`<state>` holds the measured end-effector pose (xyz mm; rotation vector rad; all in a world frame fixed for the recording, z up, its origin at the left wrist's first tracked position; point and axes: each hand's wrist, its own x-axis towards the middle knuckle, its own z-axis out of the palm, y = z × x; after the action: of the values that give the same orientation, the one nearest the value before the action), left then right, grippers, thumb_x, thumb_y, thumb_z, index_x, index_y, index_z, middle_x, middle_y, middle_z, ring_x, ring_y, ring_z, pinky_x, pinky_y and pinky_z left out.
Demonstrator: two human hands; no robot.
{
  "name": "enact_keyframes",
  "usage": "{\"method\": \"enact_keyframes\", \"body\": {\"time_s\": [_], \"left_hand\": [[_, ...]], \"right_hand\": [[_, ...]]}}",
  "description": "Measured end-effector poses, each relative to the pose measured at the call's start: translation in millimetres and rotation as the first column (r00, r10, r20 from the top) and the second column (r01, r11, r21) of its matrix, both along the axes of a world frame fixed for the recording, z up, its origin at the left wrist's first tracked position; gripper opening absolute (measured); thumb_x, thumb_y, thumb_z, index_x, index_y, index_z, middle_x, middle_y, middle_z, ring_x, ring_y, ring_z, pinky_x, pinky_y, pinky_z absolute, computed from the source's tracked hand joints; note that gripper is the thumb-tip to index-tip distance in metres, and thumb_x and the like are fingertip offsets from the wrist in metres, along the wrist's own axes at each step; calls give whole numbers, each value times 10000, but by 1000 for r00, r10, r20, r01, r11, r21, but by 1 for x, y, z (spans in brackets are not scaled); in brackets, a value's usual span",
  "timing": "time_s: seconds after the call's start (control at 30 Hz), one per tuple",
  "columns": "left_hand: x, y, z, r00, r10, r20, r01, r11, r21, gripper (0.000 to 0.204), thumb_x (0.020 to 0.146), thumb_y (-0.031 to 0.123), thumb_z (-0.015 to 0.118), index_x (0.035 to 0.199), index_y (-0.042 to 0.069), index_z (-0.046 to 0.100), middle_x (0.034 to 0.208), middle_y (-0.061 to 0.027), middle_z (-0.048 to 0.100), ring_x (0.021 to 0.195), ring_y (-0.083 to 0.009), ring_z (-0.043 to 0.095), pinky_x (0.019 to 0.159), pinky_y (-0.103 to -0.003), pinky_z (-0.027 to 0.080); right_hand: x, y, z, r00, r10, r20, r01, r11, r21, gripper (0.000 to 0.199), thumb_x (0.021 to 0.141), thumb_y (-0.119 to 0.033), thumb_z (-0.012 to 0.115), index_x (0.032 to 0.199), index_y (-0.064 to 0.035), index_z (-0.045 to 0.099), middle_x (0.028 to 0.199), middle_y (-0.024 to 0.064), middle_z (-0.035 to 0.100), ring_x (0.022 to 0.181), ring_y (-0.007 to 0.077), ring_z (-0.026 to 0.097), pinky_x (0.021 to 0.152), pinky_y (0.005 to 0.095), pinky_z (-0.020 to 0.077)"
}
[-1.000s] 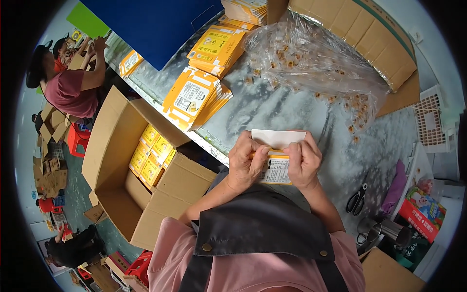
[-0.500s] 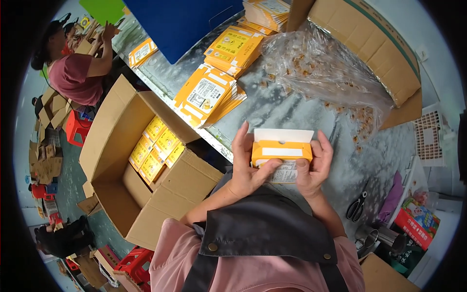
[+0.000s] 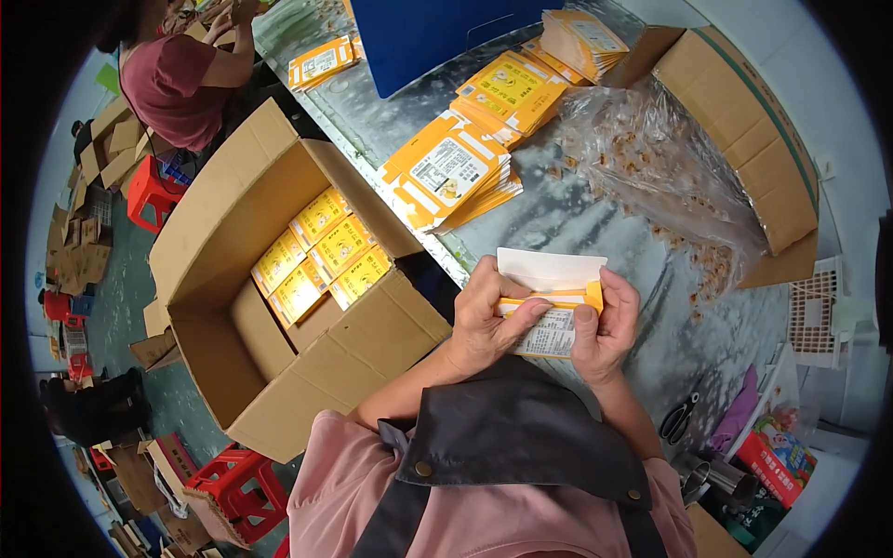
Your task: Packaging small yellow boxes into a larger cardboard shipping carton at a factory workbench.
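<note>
Both hands are clamped on a small yellow carton [image 3: 551,316], held just above the edge of the grey worktable [image 3: 595,209] and close to the person's chest, with its white top flap standing open and upright. The main risk, as judged from this grip, is a badly closed flap — the left hand's [image 3: 482,325] thumb presses along the orange fold line while the flap is unsupported, so an uneven push could crease it or tuck it in skewed. A second risk is a slip: the carton is held by its ends only, and if it drops it could land in the open cardboard box [image 3: 279,288] at the person's left, among the yellow cartons already stacked there. The left hand wraps the carton's left end, fingers curled behind it, thumb across the front. The right hand [image 3: 605,325] mirrors it on the right end — index finger on the front face, remaining fingers behind. Both forearms rise from the lower edge, elbows tucked in. Flat carton blanks [image 3: 451,172] lie fanned on the table beyond, well apart from the hands.
</note>
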<state>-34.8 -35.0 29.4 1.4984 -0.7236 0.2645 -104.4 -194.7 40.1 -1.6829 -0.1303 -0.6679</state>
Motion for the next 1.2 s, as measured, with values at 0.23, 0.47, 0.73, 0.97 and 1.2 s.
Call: {"method": "enact_keyframes", "body": {"time_s": [0.23, 0.47, 0.73, 0.97, 1.2], "left_hand": [[-14, -9, 2, 969, 2, -245, -96, 923, -372, 609, 872, 136, 727, 1358, 1, 385, 1059, -174, 596, 927, -261, 625, 842, -318, 496], [-8, 14, -6, 814, 70, -577, -168, 979, -118, 643, 953, 172, 612, 1442, -37, 252, 1245, -143, 556, 1064, -221, 584, 942, -331, 469], [22, 67, -15, 689, -341, -639, 144, 929, -341, 689, 1035, 304, 483, 1538, 12, 114, 1431, -130, 402, 1336, -197, 372, 1110, -337, 307], [24, 116, 24, 633, -356, -688, 226, 934, -275, 1047, 884, 420, 697, 1541, -12, 6, 1360, -261, 452, 1136, -223, 529, 951, -322, 447], [50, 234, 12, 834, 419, -360, -252, 868, 427, 1301, 624, 438, 854, 1499, -106, 61, 1347, -315, 396, 1261, -396, 422, 1086, -428, 351]], "right_hand": [[14, 14, 9, 998, -48, 44, 46, 997, 56, 551, 997, -235, 544, 1397, 60, 306, 1254, 213, 546, 1110, 227, 567, 981, 334, 432], [33, 20, -3, 983, 53, -173, -53, 999, 7, 584, 1035, -237, 423, 1491, 35, 180, 1306, 165, 492, 1152, 203, 508, 984, 337, 409], [73, 46, -14, 716, 552, -428, 35, 584, 811, 451, 1068, -362, 329, 1313, -24, 500, 1133, 109, 644, 985, 186, 635, 893, 290, 504], [89, 92, -37, 524, 789, -322, -353, 545, 761, 367, 973, -253, 537, 1237, 3, 541, 1042, 84, 647, 893, 179, 668, 756, 333, 564], [113, 157, -22, 533, 513, -673, -641, 764, 75, 460, 1008, -113, 498, 1414, 26, 333, 1042, 155, 640, 843, 192, 671, 743, 277, 543]]}}
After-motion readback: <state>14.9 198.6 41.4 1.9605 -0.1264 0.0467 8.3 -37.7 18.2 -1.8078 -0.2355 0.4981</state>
